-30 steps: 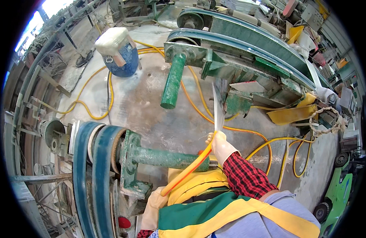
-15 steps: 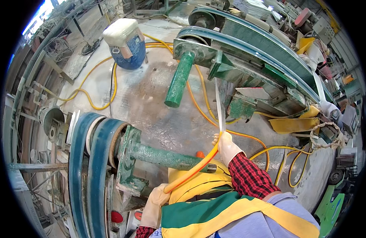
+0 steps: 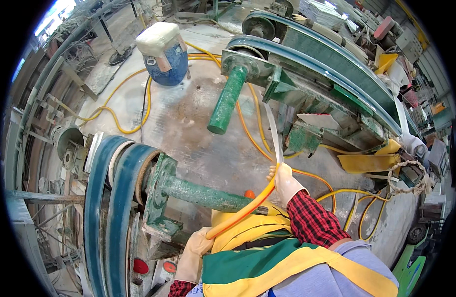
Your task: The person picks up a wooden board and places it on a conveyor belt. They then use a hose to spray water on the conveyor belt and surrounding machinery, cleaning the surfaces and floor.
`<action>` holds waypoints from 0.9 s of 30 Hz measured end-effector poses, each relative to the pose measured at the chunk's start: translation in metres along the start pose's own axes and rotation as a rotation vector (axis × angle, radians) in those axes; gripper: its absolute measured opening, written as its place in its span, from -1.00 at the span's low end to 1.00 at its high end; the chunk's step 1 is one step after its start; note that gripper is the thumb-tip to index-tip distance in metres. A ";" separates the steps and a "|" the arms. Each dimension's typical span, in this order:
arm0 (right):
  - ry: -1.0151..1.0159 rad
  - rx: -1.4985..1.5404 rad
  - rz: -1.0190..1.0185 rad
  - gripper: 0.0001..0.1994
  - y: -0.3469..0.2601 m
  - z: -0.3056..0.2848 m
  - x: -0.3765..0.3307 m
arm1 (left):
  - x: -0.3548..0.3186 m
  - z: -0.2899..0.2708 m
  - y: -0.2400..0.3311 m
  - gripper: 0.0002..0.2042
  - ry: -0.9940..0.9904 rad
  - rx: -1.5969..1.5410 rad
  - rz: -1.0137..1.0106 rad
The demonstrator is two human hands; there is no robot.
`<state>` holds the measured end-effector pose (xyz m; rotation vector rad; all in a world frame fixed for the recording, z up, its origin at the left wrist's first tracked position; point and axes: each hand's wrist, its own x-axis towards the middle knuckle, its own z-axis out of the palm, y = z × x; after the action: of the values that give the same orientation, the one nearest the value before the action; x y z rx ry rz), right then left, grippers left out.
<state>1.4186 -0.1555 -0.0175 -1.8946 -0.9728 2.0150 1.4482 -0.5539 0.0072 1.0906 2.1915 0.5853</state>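
A thick yellow hose with a red stripe [image 3: 242,211] runs across the front of my body. My left hand [image 3: 194,252], in a pale glove, is wrapped round its lower part, beside the near belt machine. Further forward, my right hand [image 3: 287,182], also gloved, closes round the hose near its end. From there a whitish stream of water [image 3: 275,133] shoots away toward the floor next to the far machine's green base [image 3: 303,138]. I wear a yellow and green apron [image 3: 267,262] over red-checked sleeves.
Left stands a machine with blue belts [image 3: 120,213] and a green bar [image 3: 208,193] reaching toward me. Ahead, another belt machine [image 3: 317,59] has a green cylinder [image 3: 229,101] sticking out. A blue drum [image 3: 167,64] stands behind; loose yellow hose [image 3: 148,106] lies on the wet floor.
The view has shifted slightly. The water stream now leans and curves a little more to the left. Both hands keep their hold on the hose.
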 end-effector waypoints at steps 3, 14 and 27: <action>0.008 0.003 -0.012 -0.66 -0.002 -0.002 -0.004 | 0.002 0.001 0.002 -0.71 -0.020 -0.030 -0.037; -0.008 -0.010 0.048 -0.60 0.006 -0.021 0.026 | 0.004 -0.001 0.006 -0.69 -0.015 -0.188 -0.098; -0.027 -0.078 0.014 -0.59 0.006 -0.015 0.019 | 0.002 -0.006 0.005 -0.74 -0.037 -0.219 -0.102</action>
<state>1.4317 -0.1446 -0.0362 -1.9228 -1.0629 2.0437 1.4459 -0.5499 0.0135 0.8637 2.0806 0.7333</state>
